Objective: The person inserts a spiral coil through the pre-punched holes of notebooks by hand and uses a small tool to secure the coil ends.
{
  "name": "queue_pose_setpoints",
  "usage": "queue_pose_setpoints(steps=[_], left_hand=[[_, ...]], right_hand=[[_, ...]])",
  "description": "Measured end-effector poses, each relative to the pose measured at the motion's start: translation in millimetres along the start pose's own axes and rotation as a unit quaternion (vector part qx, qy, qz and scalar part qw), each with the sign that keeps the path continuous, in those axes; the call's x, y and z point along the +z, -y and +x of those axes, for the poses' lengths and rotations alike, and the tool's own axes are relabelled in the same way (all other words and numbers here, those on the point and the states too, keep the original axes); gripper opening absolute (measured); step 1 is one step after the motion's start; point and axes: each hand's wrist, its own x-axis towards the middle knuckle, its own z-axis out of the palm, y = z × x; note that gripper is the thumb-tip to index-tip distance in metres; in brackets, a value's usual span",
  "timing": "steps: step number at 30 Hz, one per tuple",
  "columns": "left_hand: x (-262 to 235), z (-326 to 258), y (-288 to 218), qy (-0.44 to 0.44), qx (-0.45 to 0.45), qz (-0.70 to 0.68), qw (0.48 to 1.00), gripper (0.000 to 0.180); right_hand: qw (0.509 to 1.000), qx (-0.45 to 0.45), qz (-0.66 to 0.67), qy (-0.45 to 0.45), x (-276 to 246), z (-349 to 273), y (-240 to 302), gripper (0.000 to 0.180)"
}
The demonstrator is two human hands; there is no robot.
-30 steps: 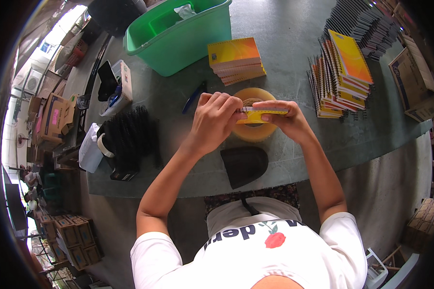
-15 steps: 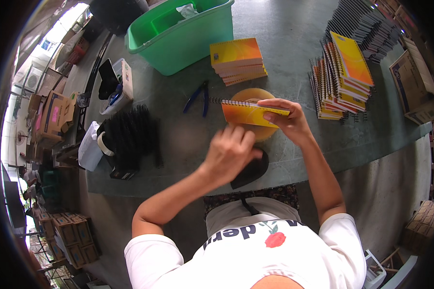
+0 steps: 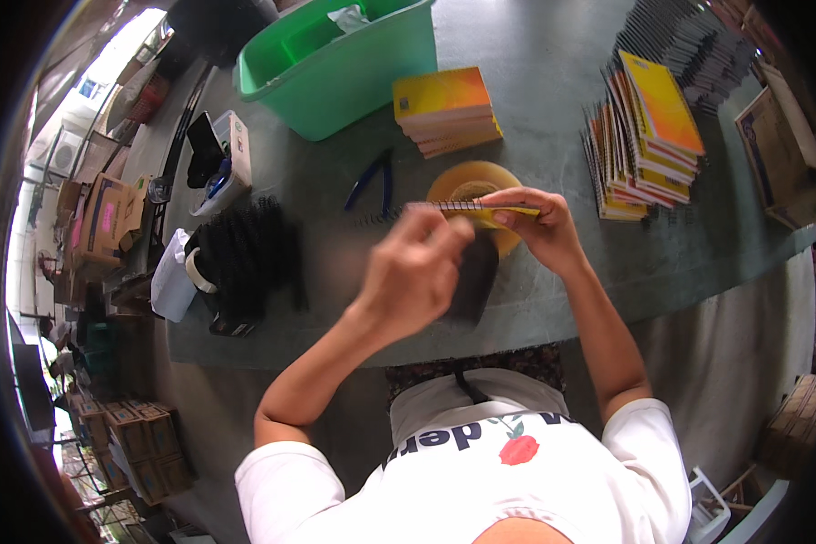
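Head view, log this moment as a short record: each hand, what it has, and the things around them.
Left hand: blurred, near the coil; contact unclear
Right hand: pinching a spiral notebook at its right end
Behind the notebook: ring-shaped yellowish roll on the table
Left of the hands: blue-handled tool, black coil pile
Beyond the hands: yellow-orange booklet stack, green bin
Right side: yellow-covered spiral notebook pile
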Motion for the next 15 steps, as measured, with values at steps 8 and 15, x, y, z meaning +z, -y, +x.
queue_pose_setpoints(steps=[8, 15], left_hand=[[6.8, 11.7, 6.3, -0.025, 0.022, -0.016, 0.999, 0.034], [11.9, 23.2, -1.6, -0.017, 0.026, -0.074, 0.997, 0.035]], right_hand=[[0.997, 0.017, 0.054, -0.054, 0.9, -1.8, -1.8, 0.022], [0.997, 0.051, 0.049, -0.024, -9.6, -16.2, -14.4, 0.025]])
